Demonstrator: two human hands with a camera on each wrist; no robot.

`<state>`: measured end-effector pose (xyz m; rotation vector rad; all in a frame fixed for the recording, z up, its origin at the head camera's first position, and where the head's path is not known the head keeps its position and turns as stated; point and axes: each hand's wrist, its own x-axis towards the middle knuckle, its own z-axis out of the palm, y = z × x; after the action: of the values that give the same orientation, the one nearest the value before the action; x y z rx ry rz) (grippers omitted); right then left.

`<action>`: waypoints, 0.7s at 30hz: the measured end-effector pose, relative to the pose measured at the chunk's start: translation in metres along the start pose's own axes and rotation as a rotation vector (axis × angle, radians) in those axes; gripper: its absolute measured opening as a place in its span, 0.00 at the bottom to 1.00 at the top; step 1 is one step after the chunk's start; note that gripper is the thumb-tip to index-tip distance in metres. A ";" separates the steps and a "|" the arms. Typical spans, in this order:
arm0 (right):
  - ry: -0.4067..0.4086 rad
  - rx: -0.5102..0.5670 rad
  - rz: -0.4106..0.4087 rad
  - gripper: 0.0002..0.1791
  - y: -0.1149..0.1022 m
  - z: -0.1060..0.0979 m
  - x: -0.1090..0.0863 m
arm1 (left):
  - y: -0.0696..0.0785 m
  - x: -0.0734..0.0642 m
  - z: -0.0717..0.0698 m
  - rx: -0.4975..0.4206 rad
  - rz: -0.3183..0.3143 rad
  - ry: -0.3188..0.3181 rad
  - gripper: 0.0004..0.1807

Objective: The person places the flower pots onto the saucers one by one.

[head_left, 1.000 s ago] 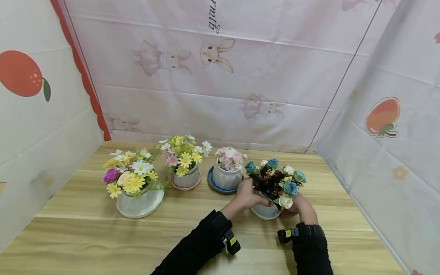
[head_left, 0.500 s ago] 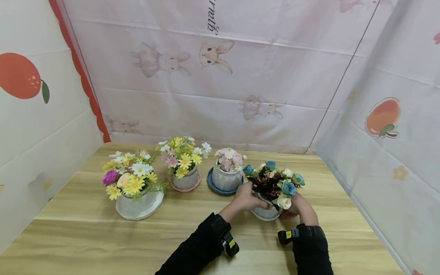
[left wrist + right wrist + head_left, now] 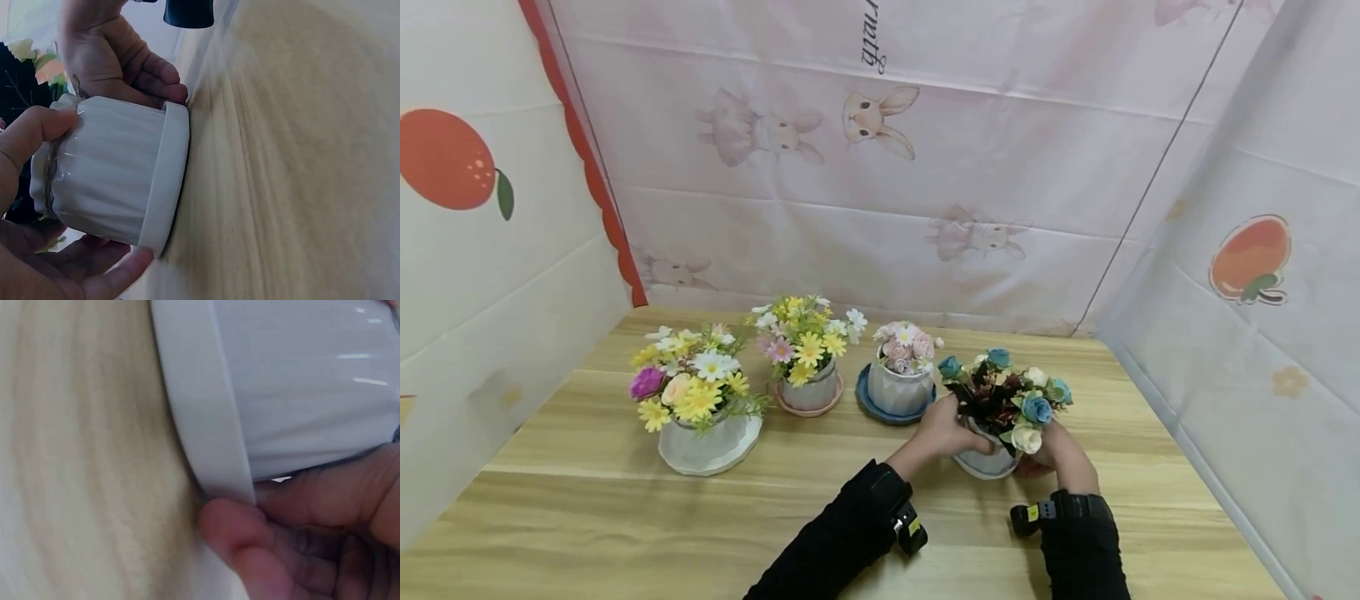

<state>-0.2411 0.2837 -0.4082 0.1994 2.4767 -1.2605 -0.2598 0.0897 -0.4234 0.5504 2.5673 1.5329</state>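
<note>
A white flowerpot (image 3: pixel 109 169) with twine round its neck stands on a white saucer (image 3: pixel 203 400) at the right of the table. Blue and cream roses (image 3: pixel 1037 409) with dark leaves fill it. My left hand (image 3: pixel 942 429) grips the pot from the left, its thumb near the rim and its fingers around the far side. One left fingertip reaches the saucer's edge in the left wrist view. On the other side, my right hand (image 3: pixel 1063 460) pinches the saucer's rim between thumb and fingers. The roses partly cover the right hand in the head view.
Left of the hands stands a pot of pink flowers (image 3: pixel 904 350) on a blue saucer (image 3: pixel 872 407). Further left are a daisy pot (image 3: pixel 811 390) on a pink saucer and a mixed-flower pot on a white scalloped saucer (image 3: pixel 715 454). Printed cloth walls (image 3: pixel 880 217) enclose the wooden table (image 3: pixel 625 533).
The head view shifts slightly. Both hands keep their hold on the flowerpot and saucer, with hardly any movement across the table.
</note>
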 end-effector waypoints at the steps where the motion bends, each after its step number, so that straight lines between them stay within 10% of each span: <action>1: -0.001 0.001 0.002 0.15 0.001 -0.001 0.001 | 0.000 0.002 0.001 0.002 -0.002 0.000 0.37; 21: 0.084 0.028 0.052 0.10 0.006 -0.018 0.033 | 0.000 0.036 0.008 -0.071 -0.110 0.033 0.37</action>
<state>-0.2748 0.3007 -0.4148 0.3280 2.5082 -1.2903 -0.2911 0.1097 -0.4238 0.3727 2.5097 1.6014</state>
